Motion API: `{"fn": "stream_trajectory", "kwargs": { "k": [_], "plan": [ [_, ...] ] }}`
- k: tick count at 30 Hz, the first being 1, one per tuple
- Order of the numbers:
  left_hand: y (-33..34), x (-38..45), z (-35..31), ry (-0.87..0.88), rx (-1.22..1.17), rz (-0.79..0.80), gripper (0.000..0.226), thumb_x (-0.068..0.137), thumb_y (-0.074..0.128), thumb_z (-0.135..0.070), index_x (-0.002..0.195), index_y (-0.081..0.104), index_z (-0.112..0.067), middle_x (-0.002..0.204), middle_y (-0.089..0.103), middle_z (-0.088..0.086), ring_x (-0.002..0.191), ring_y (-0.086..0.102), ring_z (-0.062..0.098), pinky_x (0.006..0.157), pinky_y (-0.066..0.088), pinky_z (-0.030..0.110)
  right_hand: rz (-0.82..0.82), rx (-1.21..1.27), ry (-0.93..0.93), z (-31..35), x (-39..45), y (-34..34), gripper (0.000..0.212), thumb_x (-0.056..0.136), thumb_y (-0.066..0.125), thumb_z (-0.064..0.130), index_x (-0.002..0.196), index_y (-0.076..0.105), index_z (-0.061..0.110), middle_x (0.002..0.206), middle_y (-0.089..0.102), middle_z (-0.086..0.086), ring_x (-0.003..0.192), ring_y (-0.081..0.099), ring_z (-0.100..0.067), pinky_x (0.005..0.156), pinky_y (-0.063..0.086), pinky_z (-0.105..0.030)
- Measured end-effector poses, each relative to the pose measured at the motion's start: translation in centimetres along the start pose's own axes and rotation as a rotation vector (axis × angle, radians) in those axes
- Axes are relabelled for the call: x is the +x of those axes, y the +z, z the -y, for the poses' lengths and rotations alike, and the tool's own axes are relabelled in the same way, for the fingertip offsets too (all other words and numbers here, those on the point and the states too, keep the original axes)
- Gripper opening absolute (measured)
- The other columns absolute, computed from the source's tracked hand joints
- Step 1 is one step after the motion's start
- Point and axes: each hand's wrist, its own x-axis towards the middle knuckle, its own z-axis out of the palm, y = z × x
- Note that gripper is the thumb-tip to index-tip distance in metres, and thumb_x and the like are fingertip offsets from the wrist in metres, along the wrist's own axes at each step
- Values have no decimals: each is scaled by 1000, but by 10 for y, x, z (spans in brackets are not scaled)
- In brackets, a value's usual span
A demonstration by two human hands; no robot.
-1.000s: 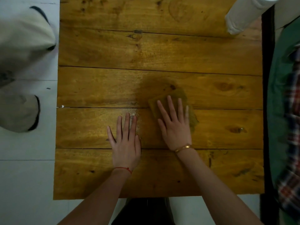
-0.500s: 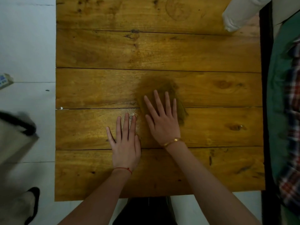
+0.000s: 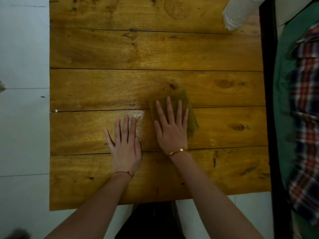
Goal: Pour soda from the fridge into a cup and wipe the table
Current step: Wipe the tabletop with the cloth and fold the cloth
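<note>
Left hand: The left hand [image 3: 125, 145] lies palm down on the wooden table [image 3: 155, 49], fingers straight and slightly spread, holding nothing; a red string [image 3: 123, 173] circles its wrist.
Wet patch: A glistening wet patch [image 3: 136, 115] sits on the plank just beyond the left fingertips, between the two hands.
Cloth: A yellow-green cloth [image 3: 187, 107] lies flat under the right hand, its far and right edges showing past the fingers.
Right hand: The right hand [image 3: 172, 128], gold bracelet [image 3: 177, 150] at the wrist, presses flat on the cloth with fingers straight and fanned.
Table's right edge: A white roll [image 3: 241, 12] sits at the far corner; plaid fabric [image 3: 305, 109] lies beside the table.
</note>
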Motion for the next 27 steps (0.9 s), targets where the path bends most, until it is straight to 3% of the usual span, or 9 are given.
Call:
{"fn": "stream_trajectory", "kwargs": {
  "k": [7,14,18,22,27],
  "plan": [
    [2,-2,1,9,-17,-17,58,102,21,-31,156,4,-21,165,-1,0,151,-4,22,118,4,61,67,-33,3,-43,-91,12,58,101,27,47,153,3,35,163,-3,0,149,-8,-33,119,4,-57],
    [-2,-1,0,22,-93,-5,57,104,21,-31,156,3,-20,165,-2,-2,151,-8,20,117,2,62,24,-5,235,-72,-7,-13,58,101,17,46,152,-9,34,162,-15,-1,147,-15,-37,117,-1,-60],
    [-7,5,2,42,-87,-33,56,104,22,-31,156,5,-20,165,1,-1,151,-6,19,117,1,62,25,-6,77,-28,-2,-7,58,101,19,46,152,-6,34,162,-14,1,147,-16,-35,118,-5,-58],
    [-12,24,5,46,-56,-54,56,104,22,-30,156,6,-18,165,0,0,151,-6,20,117,1,63,80,-32,-127,-14,-41,4,58,101,22,47,153,-2,35,162,-9,2,148,-14,-32,119,1,-57],
    [-16,58,18,63,-20,-60,57,103,20,-32,156,5,-18,165,0,0,151,-5,20,116,1,64,55,-62,-58,-36,-19,-4,58,101,21,48,153,-2,35,162,-8,3,148,-12,-32,119,1,-56]
  ]
}}
